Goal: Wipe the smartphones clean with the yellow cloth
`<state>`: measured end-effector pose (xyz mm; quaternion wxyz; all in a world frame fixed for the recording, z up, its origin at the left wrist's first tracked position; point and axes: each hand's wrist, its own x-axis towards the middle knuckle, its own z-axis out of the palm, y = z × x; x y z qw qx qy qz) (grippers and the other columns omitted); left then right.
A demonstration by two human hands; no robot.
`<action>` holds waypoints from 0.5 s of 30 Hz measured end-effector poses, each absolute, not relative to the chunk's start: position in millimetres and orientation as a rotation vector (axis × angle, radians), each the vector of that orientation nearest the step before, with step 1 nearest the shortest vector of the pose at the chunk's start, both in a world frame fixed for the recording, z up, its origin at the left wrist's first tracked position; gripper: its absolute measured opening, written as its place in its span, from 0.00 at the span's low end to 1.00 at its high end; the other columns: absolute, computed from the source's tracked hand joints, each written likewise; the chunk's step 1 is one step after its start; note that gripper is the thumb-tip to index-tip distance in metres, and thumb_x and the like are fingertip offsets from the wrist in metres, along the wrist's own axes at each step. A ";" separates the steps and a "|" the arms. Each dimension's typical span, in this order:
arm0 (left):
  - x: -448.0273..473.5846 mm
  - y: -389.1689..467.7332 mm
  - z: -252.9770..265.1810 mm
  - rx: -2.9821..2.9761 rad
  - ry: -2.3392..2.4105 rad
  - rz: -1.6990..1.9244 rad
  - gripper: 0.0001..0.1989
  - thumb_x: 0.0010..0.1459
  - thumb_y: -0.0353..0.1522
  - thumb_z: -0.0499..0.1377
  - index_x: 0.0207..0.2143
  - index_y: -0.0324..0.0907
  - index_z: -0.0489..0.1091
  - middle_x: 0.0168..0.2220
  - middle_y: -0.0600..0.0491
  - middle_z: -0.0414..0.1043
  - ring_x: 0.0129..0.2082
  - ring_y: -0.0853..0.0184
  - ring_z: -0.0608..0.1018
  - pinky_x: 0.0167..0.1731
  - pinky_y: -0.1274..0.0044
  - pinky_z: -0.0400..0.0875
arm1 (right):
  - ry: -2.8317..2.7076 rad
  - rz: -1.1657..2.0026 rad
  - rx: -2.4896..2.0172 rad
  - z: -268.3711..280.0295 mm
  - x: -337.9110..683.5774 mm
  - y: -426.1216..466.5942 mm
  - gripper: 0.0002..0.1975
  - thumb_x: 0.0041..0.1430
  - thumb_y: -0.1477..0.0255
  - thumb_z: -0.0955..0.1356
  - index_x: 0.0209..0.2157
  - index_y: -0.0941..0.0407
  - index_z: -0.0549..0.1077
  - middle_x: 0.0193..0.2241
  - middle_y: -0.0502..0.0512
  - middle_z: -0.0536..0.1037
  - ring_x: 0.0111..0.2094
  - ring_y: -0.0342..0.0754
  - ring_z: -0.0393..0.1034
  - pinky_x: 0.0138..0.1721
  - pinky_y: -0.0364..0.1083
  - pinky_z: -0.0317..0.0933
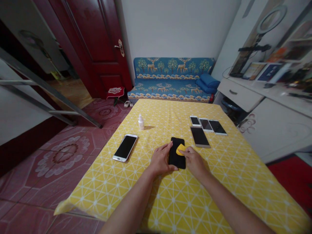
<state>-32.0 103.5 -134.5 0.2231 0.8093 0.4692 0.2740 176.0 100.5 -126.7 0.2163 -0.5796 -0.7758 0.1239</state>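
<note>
Near the middle of the desk (219, 182), on its yellow patterned cloth, lies a black phone (177, 155), flat and face up, between the person's two hands; it looks a thin, rigid slab with a smooth glass front, light enough to shift under a push, slippery on the face and likely to crack if dropped or bent; the safe hold is by the long edges, not on the glass. The left hand (161, 160) rests along the phone's left edge, fingers spread flat with the thumb curled at the lower corner, pinning it rather than lifting it; its grip is open and lies against the side. The right hand (193, 160) presses a small yellow cloth (180, 149) onto the upper part of the screen; the fingertips are drawn together on the cloth, which looks soft and folded, though at this size I cannot tell its exact make. Left of the hands a white-edged phone (125, 148) lies well apart; behind it stands a small white bottle (141, 122); to the right, near the black phone, a dark phone (200, 136) lies flat, with three more phones (207, 124) in a row just beyond it.
</note>
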 end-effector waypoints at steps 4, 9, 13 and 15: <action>-31.7 102.8 -132.8 2.236 1.328 0.750 0.59 0.36 0.51 0.70 0.67 0.47 0.49 0.65 0.46 0.57 0.63 0.52 0.62 0.61 0.60 0.56 | -2.029 0.245 -1.670 -130.6 180.9 146.6 0.22 0.57 0.84 0.60 0.45 0.54 0.78 0.33 0.55 0.74 0.34 0.46 0.69 0.38 0.42 0.62; -32.2 103.9 -135.0 2.247 1.312 0.787 0.59 0.35 0.53 0.70 0.67 0.47 0.50 0.64 0.45 0.58 0.62 0.51 0.63 0.60 0.60 0.57 | -1.849 0.103 -1.671 -129.6 177.9 162.0 0.23 0.56 0.81 0.61 0.53 0.61 0.72 0.50 0.66 0.69 0.51 0.54 0.65 0.51 0.51 0.61; -32.6 105.9 -137.9 2.271 1.269 0.815 0.58 0.35 0.53 0.70 0.66 0.47 0.51 0.64 0.45 0.59 0.62 0.52 0.64 0.59 0.61 0.57 | -1.705 -0.063 -1.484 -134.8 176.0 132.2 0.18 0.58 0.75 0.62 0.50 0.57 0.73 0.48 0.64 0.71 0.51 0.56 0.65 0.52 0.55 0.60; -32.6 106.1 -137.8 2.273 1.267 0.823 0.57 0.36 0.52 0.70 0.66 0.48 0.51 0.64 0.46 0.59 0.62 0.53 0.64 0.60 0.61 0.57 | -1.687 0.010 -1.455 -136.3 176.2 114.2 0.14 0.61 0.71 0.61 0.44 0.56 0.75 0.41 0.60 0.75 0.43 0.52 0.70 0.45 0.50 0.64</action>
